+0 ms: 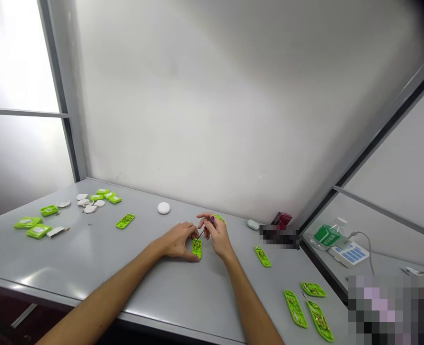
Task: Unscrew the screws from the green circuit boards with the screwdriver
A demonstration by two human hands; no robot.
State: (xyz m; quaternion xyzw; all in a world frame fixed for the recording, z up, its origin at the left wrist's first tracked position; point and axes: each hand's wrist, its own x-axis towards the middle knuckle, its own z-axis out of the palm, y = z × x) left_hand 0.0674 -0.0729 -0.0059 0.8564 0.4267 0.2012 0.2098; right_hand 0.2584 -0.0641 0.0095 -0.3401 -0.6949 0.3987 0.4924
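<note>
At the middle of the grey table, a small green open case [197,248] with tiny reddish and yellow parts inside lies flat. My left hand [179,241] holds it at its left side, thumb at the near end and fingers at the far end. Above its far end, my right hand [215,233] pinches a thin dark screwdriver [200,234] with a purple end, its tip pointing down into the case. Another green piece [219,219] is partly hidden behind my right hand.
Green and white cases [38,231] and white covers [90,209] lie at the left. A green case [125,221] and a white round object [163,208] sit beyond my left hand. More green cases [295,308] lie at the right, before a divider and a bottle [327,235].
</note>
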